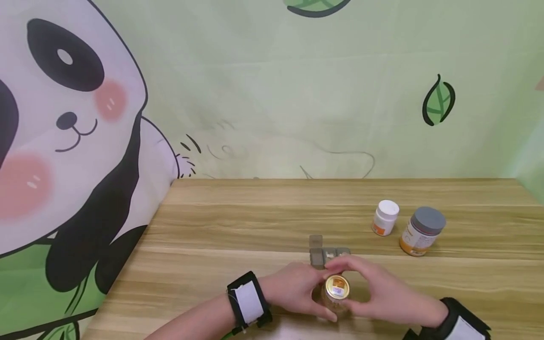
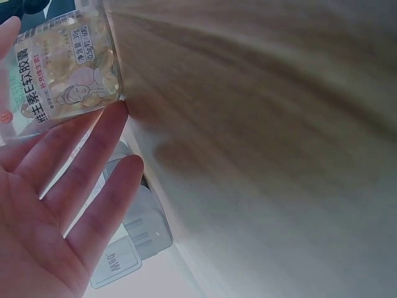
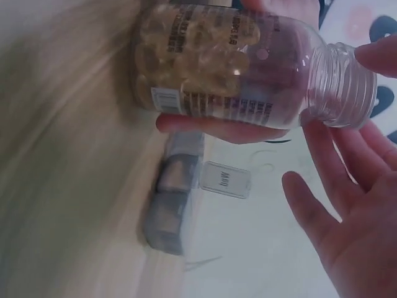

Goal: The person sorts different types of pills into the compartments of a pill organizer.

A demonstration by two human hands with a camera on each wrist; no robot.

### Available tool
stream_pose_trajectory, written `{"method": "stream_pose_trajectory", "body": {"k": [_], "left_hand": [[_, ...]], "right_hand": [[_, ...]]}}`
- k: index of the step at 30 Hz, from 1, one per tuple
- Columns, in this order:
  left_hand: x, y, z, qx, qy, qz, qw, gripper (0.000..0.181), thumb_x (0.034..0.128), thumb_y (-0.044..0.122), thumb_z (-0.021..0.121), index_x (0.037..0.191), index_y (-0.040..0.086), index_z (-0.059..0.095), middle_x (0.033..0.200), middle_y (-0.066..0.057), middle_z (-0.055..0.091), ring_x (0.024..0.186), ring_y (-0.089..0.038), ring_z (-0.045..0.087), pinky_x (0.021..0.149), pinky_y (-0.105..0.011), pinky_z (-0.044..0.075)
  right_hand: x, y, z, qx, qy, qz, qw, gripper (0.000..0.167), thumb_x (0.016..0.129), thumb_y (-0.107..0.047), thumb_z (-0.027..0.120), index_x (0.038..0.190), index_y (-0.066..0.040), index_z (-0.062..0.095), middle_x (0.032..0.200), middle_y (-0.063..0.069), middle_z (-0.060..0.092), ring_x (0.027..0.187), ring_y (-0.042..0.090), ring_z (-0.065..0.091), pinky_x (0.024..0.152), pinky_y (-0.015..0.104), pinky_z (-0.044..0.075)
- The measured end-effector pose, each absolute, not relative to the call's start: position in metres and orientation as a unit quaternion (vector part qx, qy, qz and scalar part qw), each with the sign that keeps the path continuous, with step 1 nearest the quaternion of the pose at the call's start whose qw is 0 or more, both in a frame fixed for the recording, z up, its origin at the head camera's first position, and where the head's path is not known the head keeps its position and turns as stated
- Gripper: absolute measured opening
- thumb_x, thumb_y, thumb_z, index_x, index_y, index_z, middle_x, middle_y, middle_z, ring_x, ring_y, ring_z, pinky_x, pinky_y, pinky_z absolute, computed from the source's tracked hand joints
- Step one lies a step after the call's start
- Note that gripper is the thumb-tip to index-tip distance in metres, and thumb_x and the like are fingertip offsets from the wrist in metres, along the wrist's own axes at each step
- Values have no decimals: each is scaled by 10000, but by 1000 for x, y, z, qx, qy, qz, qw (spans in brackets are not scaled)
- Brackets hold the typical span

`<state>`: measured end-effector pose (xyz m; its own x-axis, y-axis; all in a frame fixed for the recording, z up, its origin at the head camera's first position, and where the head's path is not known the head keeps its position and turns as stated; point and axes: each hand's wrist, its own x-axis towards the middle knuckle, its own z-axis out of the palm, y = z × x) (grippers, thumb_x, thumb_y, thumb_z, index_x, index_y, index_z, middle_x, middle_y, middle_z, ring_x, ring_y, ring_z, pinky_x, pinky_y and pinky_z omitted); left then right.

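A clear bottle of amber softgels [image 3: 198, 62] stands upright between the two hands, and its gold-coloured top with an orange patch [image 1: 337, 287] faces up. My left hand [image 1: 293, 290] holds the bottle's body from the left, thumb in front and fingers behind. From the right, my right hand [image 1: 384, 290] grips the bottle near its neck [image 3: 341, 87] between thumb and fingers; the remaining fingers are spread. Just behind the hands lies a grey pill organizer [image 1: 316, 257], partly hidden by the fingers. One of its lids [image 1: 315, 242] is flipped up.
A small white bottle with a white cap [image 1: 386, 217] stands at the back right. Beside it is a larger jar with a grey lid [image 1: 422, 231]. The wooden table [image 1: 238, 222] runs back to a printed panda cloth [image 1: 255, 94].
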<state>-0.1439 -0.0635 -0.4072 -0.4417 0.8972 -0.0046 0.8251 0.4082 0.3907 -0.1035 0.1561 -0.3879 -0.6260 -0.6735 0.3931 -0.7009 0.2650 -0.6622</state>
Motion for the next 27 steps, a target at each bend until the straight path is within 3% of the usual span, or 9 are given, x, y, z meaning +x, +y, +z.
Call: {"method": "stream_pose_trajectory", "body": {"k": [6, 9, 13, 18, 23, 27], "left_hand": [[-143, -63, -407, 515, 836, 159, 100, 470, 811, 505, 744, 1089, 152, 608, 734, 170, 511, 608, 44, 451, 547, -111, 359], [-143, -64, -407, 518, 836, 155, 98, 505, 812, 510, 741, 1133, 144, 606, 749, 160, 540, 619, 43, 460, 560, -113, 368], [-144, -64, -408, 522, 834, 154, 96, 596, 817, 513, 736, 1238, 118, 587, 872, 134, 622, 686, 50, 489, 618, -114, 393], [-145, -64, -408, 518, 834, 164, 102, 535, 813, 504, 744, 1169, 128, 609, 865, 157, 599, 681, 60, 474, 606, -105, 375], [-145, -63, -409, 512, 832, 180, 117, 495, 823, 478, 747, 1149, 130, 616, 770, 181, 536, 596, 55, 429, 518, -113, 339], [-145, -63, -409, 512, 831, 184, 118, 521, 826, 475, 745, 1190, 133, 599, 722, 177, 504, 557, 43, 412, 486, -125, 324]], "right_hand": [[-108, 157, -386, 459, -769, 444, -27, 737, 707, 128, 683, 1360, -134, 464, 1218, -37, 602, 1138, 161, 549, 975, 283, 398], [-107, 157, -384, 464, -770, 438, -31, 706, 752, 77, 716, 1376, -134, 461, 1251, -33, 586, 1154, 160, 538, 984, 291, 393], [-103, 155, -384, 446, -801, 399, 15, 646, 808, -196, 811, 1368, -164, 490, 1284, -35, 559, 1152, 150, 536, 963, 308, 418], [-100, 147, -389, 409, -851, 312, 110, 642, 759, -475, 803, 1279, -185, 562, 1154, -91, 537, 965, 72, 555, 796, 313, 490], [-100, 144, -394, 389, -860, 302, 135, 472, 746, -494, 806, 1075, -223, 602, 975, -182, 472, 821, -1, 500, 681, 237, 459], [-101, 144, -397, 398, -848, 323, 135, 405, 752, -421, 823, 1043, -256, 595, 954, -194, 460, 820, -8, 499, 671, 230, 462]]}}
